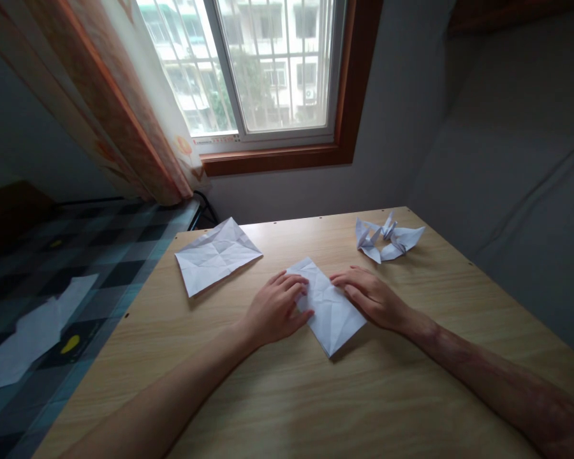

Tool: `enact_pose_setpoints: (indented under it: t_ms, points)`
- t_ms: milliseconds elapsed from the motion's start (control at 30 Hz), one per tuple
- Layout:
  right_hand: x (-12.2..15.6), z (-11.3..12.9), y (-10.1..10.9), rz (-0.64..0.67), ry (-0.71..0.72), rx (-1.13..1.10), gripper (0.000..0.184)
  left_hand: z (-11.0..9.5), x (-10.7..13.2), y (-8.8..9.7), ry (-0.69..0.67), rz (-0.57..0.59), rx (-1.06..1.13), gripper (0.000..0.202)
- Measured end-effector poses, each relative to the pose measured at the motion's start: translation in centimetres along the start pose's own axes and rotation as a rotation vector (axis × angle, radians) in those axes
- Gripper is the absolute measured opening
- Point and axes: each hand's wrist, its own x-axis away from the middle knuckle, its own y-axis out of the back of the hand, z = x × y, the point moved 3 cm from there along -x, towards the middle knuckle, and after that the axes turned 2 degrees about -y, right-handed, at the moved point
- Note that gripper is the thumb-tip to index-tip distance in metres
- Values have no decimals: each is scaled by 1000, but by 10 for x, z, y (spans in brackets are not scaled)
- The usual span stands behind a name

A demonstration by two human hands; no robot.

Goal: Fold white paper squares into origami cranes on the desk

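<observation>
A folded, creased white paper (328, 309) lies on the wooden table (287, 395) in front of me. My left hand (275, 309) rests on its left edge with fingers slightly curled, pressing the paper down. My right hand (370, 296) lies flat on the paper's right edge, fingers stretched toward the left. Both hands touch the paper and neither lifts it.
A creased, unfolded white sheet (216, 254) lies at the table's back left. Folded paper cranes (387, 239) sit at the back right. Left of the table is a checked bed cover (76, 268) with white paper (29, 335) on it. A window and curtain stand behind.
</observation>
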Motion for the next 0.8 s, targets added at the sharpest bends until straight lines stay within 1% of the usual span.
enact_pose_setpoints:
  t_ms: [33,67,133,200,267,333,400,467,567,633,667,733,800]
  points:
    - [0,3,1,-32,-3,27,24,0,0,0,15,4,-8,26]
    - [-1,5,3,-61,1,59,28,0,0,0,36,2,-27,29]
    - [0,10,3,-89,24,123,47,1,1,1,85,-17,-93,33]
    - [0,11,1,-75,40,157,56,1,2,1,121,-38,-155,36]
    - [1,8,-2,-57,28,152,60,0,2,0,131,-42,-177,34]
    - [2,3,-3,-63,-19,111,60,1,3,0,132,-36,-165,31]
    - [3,-3,-3,-91,-83,49,55,2,3,-1,137,-45,-153,28]
    - [3,-8,-2,-127,-139,-23,50,5,3,0,148,-79,-146,31]
    - [3,-9,1,-176,-177,-101,46,11,3,2,168,-138,-94,54]
    - [3,-8,4,-211,-173,-106,42,16,3,2,196,-136,-25,63]
    - [3,-7,5,-233,-160,-96,37,18,3,2,210,-120,7,62]
    - [2,-5,6,-262,-114,-71,24,20,2,2,221,-86,42,54]
    - [1,-3,7,-275,-34,-45,10,19,2,2,191,-76,28,43]
